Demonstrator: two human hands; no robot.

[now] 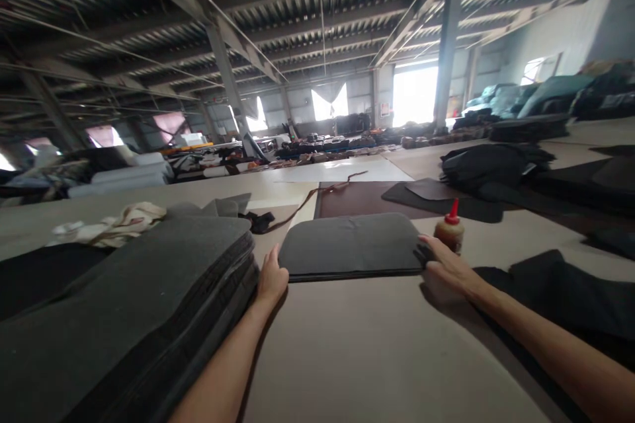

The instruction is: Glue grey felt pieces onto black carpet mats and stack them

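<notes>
**Both hands on the grey pad at mid-table**

The dark grey padded panel lies flat on the beige table, straight ahead of me and square to my view; I have my left hand at its near left corner, fingers curled against the edge, and my right hand at its near right corner, fingers spread and pressing on the edge; whether either hand is actually pinching the panel or only touching it, I cannot tell. Just behind my right hand stands a small brown bottle with a red cap, upright and close to the panel's right end. To my left, touching my left forearm, sits a tall stack of similar grey panels; beyond it lies a crumpled pale cloth. Behind the panel I see a dark brown sheet with a thin strap trailing off it; black fabric pieces are piled further right.
</notes>
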